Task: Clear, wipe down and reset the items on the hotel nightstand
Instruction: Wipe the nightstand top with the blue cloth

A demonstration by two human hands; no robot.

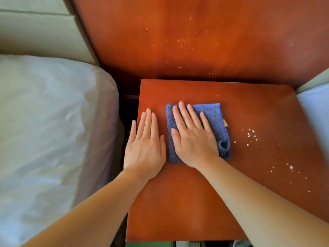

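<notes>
The reddish-brown wooden nightstand (204, 202) fills the middle of the view. A folded blue cloth (214, 120) lies on its top, left of centre. My right hand (193, 138) presses flat on the cloth with straight fingers. Beside it, my left hand (145, 145) rests flat on the bare wood near the top's left edge, just left of the cloth. White crumbs (252, 135) are scattered on the right part of the top.
A bed with white linen (53, 131) stands close on the left, with a dark gap between it and the nightstand. A wooden wall panel (195, 36) with pale specks rises behind. Another white bed edge (315, 111) shows at the right.
</notes>
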